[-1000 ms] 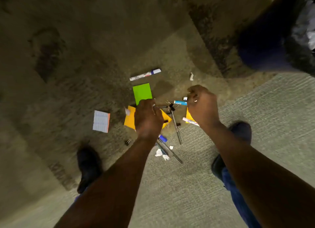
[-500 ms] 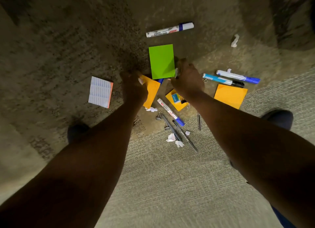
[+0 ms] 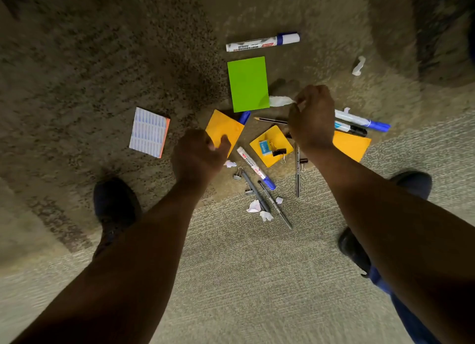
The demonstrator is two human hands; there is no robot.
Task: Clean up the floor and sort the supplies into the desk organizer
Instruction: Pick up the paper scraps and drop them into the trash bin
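The carpeted floor (image 3: 128,60) is being strewn with supplies. An orange sticky pad (image 3: 223,130) is being gripped at its near edge by the left hand (image 3: 199,157). A crumpled paper scrap (image 3: 280,100) beside the green sticky pad (image 3: 248,84) is being pinched by the right hand (image 3: 312,118).

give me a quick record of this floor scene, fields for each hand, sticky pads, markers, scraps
left hand: left hand touches the orange pad; grip unclear
right hand: right hand pinches a white paper scrap
sticky pads: green pad, three orange ones, a striped pad off to the left
markers: whiteboard marker above the green pad; another beside the eraser
scraps: crumpled bits near the pens
surface: carpet
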